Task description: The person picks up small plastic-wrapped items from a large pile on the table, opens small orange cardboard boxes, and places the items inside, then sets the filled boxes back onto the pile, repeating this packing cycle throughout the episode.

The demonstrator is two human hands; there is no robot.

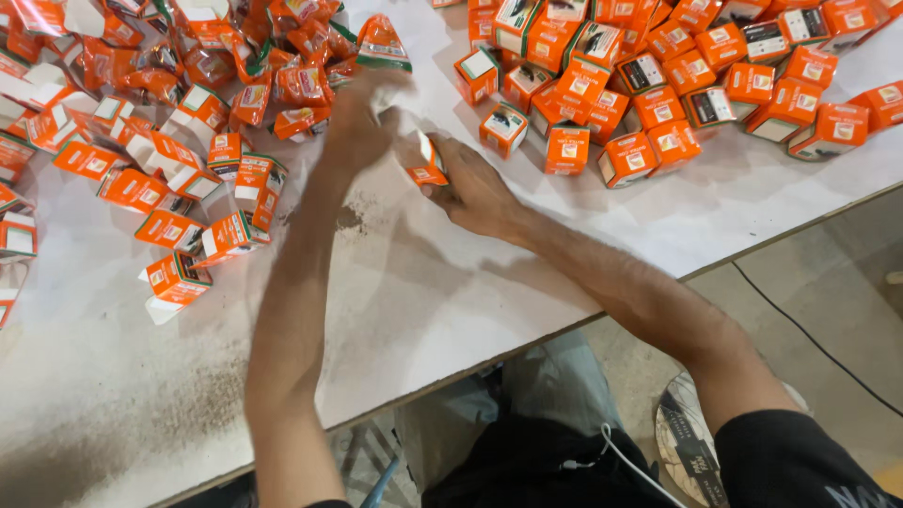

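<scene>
Your table point(451, 282) is a flat white sheet, matt and dusted with fine brown powder that lies thickest near its front left corner and in a small patch between your forearms. Two kinds of orange packaging cover its far side. At the upper right lies a heap of closed cartons point(696, 85): small cardboard cubes, orange with white and dark panels, crisp-edged and packed close together. At the upper left lie open cartons point(169, 179) with white flaps standing out, and behind them glossy, crinkled foil sachets point(282, 56) in orange and green.

Your right hand point(475, 193) rests on the table near its middle, and its grip is clamped on one small carton point(425, 162), fingers curled around the lower end. That small carton stands tilted, orange with a white face toward you, its top flap apparently open, well short of the closed heap. Your left hand point(362, 122) reaches to the edge of the sachets and is blurred; its fingers look partly curled, but you cannot tell whether its grip has anything in it.
</scene>
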